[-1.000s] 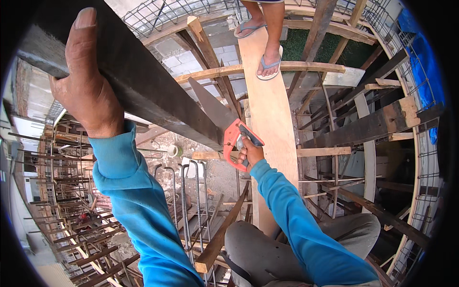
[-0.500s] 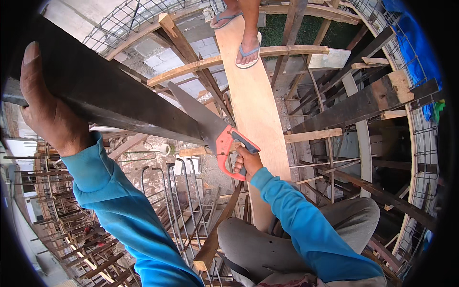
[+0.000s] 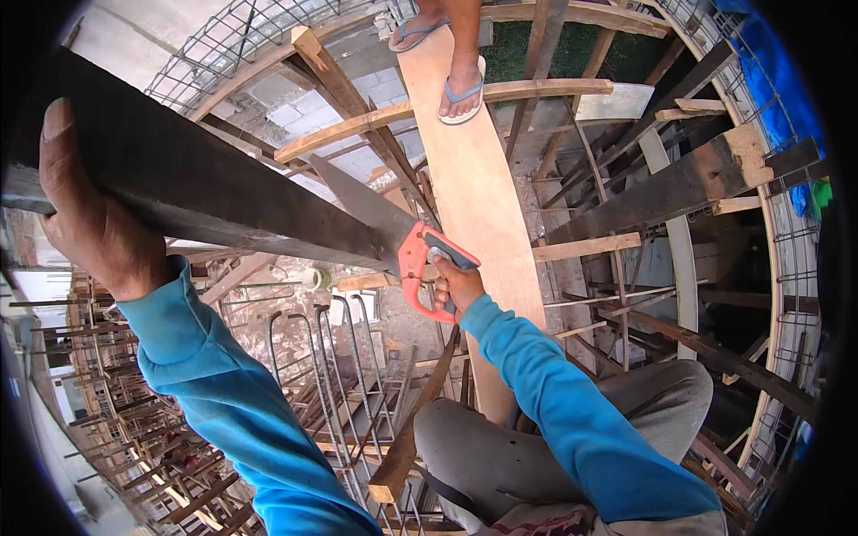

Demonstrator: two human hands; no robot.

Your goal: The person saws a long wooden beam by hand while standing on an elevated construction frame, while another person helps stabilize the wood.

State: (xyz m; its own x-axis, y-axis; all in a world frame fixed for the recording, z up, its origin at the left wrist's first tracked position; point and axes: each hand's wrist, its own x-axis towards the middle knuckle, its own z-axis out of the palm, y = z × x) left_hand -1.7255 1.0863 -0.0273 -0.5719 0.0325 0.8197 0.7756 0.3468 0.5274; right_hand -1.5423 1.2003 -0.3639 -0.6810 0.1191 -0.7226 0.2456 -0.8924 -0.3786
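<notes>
My left hand (image 3: 98, 214) is closed around a dark timber beam (image 3: 206, 170) near the left rim, thumb lying up along its side. The beam runs diagonally toward the middle of the picture. My right hand (image 3: 454, 288) grips the red and dark handle of a hand saw (image 3: 353, 196). Its grey blade slants up-left across the beam's far end, its lower edge partly hidden there. A pale plywood plank (image 3: 474, 196) stretches away beside the saw. My bent leg (image 3: 474, 447) in grey trousers is at the lower right.
Another person's feet in flip-flops (image 3: 460, 94) stand on the plank's far end. Crossed timbers (image 3: 581, 250), rebar cages (image 3: 206, 62) and bent steel bars (image 3: 326, 375) surround me over a drop to rubble-covered ground (image 3: 295, 339). A blue tarp (image 3: 769, 89) hangs at the right.
Since a second ago the surroundings have shifted left and up in the view. The beam and my left hand sit farther left and lower. The saw handle has moved slightly within the last half second.
</notes>
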